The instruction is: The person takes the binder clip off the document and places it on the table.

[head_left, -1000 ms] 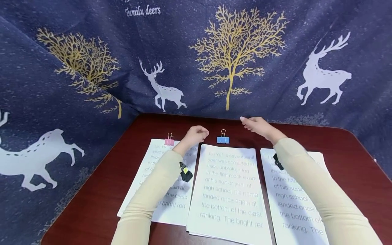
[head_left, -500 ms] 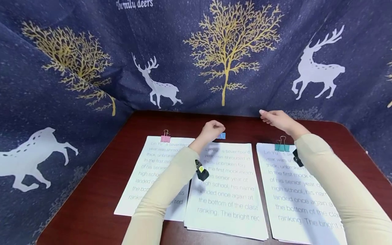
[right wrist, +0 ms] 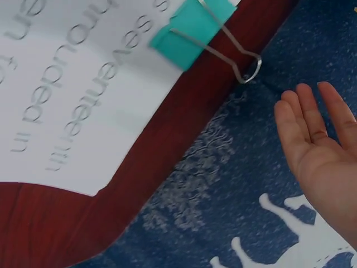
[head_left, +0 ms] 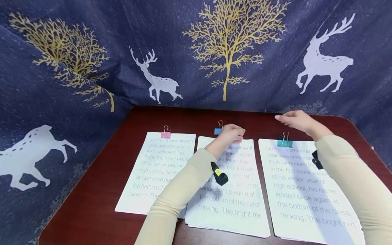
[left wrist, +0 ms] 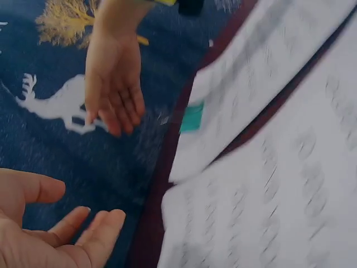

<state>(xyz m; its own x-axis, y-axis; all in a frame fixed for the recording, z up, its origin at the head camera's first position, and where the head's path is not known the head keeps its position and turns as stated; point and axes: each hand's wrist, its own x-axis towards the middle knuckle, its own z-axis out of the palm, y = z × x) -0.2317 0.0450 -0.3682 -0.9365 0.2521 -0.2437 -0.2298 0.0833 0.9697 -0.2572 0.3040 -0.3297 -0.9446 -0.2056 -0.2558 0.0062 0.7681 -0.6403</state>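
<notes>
My left hand (head_left: 230, 133) hovers over the top edge of the middle paper stack (head_left: 226, 204), holding nothing, its fingers loosely bent. Just beyond that edge lies a blue binder clip (head_left: 218, 131), partly overlapped by the hand. A teal binder clip (head_left: 284, 143) grips the top of the right paper stack (head_left: 294, 177); its wire handles show in the right wrist view. My right hand (head_left: 298, 121) is in the air above and beyond this clip, empty, with fingers extended in the right wrist view. On the left paper stack (head_left: 153, 170), a pink binder clip (head_left: 165, 135) sits at the top edge.
All three stacks lie side by side on a dark red table (head_left: 92, 180) with a rounded right corner. Behind it hangs a blue cloth (head_left: 190, 68) printed with white deer and golden trees. Each wrist wears a small black camera.
Both hands have moved to the right, away from the pink and blue clips. The teal clip, hidden behind the right arm at first, now shows on the right stack. The head view has shifted slightly.
</notes>
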